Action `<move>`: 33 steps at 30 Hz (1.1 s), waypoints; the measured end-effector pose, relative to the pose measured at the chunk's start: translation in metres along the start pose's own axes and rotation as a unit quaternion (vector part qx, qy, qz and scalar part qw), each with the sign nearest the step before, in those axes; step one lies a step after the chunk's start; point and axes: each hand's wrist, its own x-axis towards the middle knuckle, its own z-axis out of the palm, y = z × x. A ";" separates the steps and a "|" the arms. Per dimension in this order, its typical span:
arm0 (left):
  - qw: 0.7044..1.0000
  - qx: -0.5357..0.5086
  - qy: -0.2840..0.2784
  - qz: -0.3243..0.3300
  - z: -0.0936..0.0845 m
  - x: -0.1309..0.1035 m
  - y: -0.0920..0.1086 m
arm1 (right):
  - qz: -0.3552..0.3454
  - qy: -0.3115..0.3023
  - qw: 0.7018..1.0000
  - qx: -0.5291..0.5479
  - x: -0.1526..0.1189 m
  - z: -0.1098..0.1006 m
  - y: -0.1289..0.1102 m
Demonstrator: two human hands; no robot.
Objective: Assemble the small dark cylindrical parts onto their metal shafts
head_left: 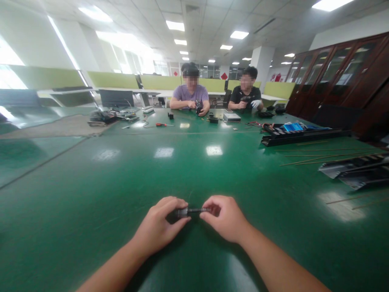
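Low over the green table, my left hand is wrapped round the thick end of a dark, slim tool, which looks like a small screwdriver. Its grey and black body shows between the thumb and fingers. A thin dark shaft runs from there to the right. My right hand pinches the far end of that shaft between thumb and fingertips. The tool lies roughly level, and its two ends are partly hidden by my fingers.
Across the table sit two people, handling dark parts. A red screwdriver, small black blocks and a pale box lie before them. Black rails and thin rods are at right, electronic parts far left.
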 end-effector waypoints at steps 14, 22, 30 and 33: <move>1.000 -0.008 0.001 -0.004 0.000 -0.003 -0.004 | -0.012 -0.001 1.000 0.007 0.001 -0.001 0.001; 1.000 -0.003 0.005 -0.001 -0.002 -0.002 -0.003 | -0.015 -0.001 1.000 0.008 0.001 0.000 0.005; 1.000 0.000 0.010 0.006 -0.002 -0.002 -0.004 | -0.025 0.006 1.000 0.006 0.002 -0.001 0.005; 1.000 0.000 0.009 0.008 -0.002 -0.002 -0.004 | -0.026 0.004 1.000 0.003 0.001 -0.001 0.005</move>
